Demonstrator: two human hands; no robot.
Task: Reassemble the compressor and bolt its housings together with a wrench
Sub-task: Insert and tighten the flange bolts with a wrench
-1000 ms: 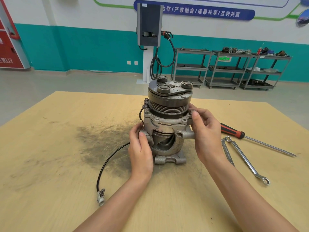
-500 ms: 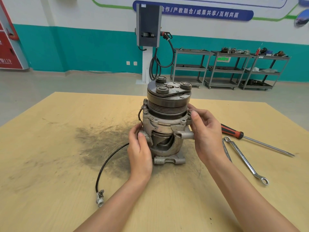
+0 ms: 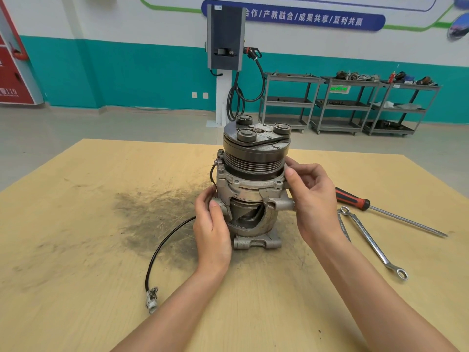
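The compressor [image 3: 253,184] stands upright mid-table, dark grooved pulley on top, grey cutaway housing below. My left hand [image 3: 212,224] grips the housing's lower left side, thumb on a lug. My right hand [image 3: 313,196] holds the upper right flange, thumb and fingers curled at the rim under the pulley. A silver ring wrench [image 3: 373,242] lies on the table to the right, a second wrench [image 3: 342,227] partly hidden behind my right wrist.
A red-handled screwdriver [image 3: 380,212] lies right of the compressor, beyond the wrenches. A black cable [image 3: 162,247] runs from the compressor to a connector [image 3: 151,299] at front left. A dark grime patch marks the wooden table [image 3: 76,250]. Shelving carts stand by the far wall.
Both hands keep their hold on the compressor. My right thumb has shifted slightly up on the flange. The view has barely moved.
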